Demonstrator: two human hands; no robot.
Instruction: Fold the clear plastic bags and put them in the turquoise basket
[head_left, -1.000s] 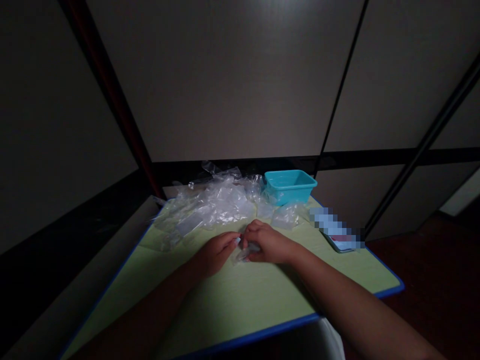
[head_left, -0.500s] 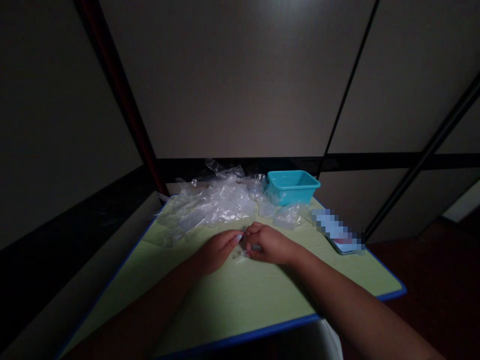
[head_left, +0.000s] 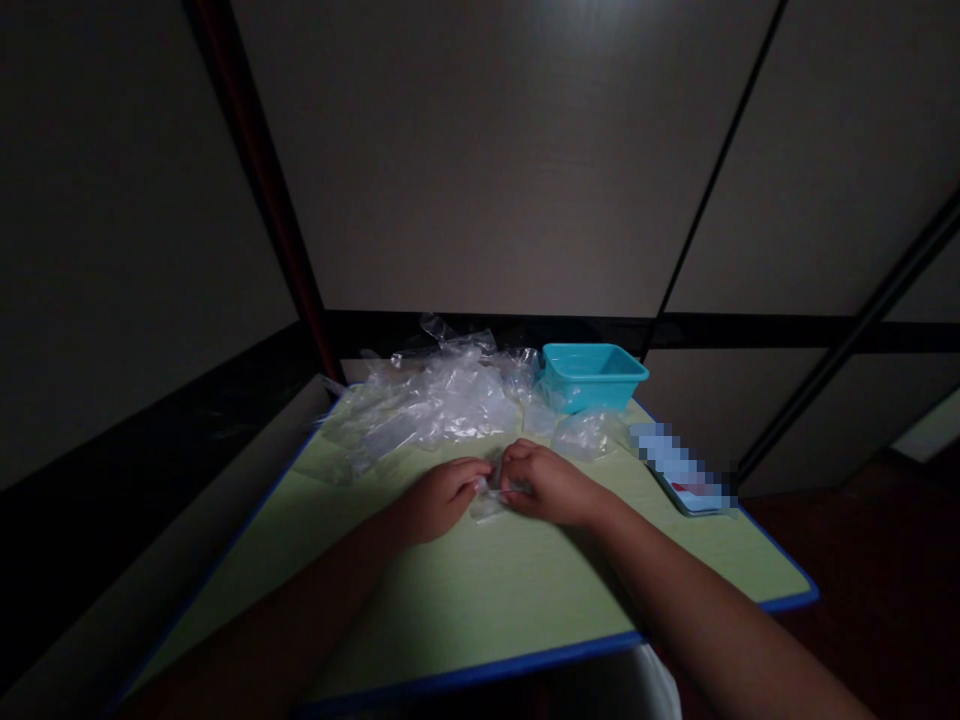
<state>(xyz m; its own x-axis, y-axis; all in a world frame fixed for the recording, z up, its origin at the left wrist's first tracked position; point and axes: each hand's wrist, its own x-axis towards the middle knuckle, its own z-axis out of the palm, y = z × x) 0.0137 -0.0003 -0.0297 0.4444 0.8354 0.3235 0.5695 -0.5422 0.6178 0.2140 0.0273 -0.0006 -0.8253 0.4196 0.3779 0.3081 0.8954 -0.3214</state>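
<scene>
Both hands meet over the middle of the green table [head_left: 450,610]. Between them is a small clear plastic bag [head_left: 489,508], crumpled and hard to make out in the dim light. My left hand [head_left: 444,497] pinches its left side with thumb and fingers together. Curled around the right side of the same bag is my right hand [head_left: 546,484], fingers closed. Just behind the hands lies a heap of clear plastic bags [head_left: 450,400], and another loose bag [head_left: 589,434] rests in front of the blue basket.
A turquoise basket [head_left: 594,378] stands at the table's back right. A phone [head_left: 686,475], partly blurred out, lies near the right edge. Dark-framed pale panels [head_left: 495,160] rise behind the table.
The view has shifted slightly, moving the table and basket a little to the right. The fingers have shifted slightly on the small bag, and more of it shows between the hands.
</scene>
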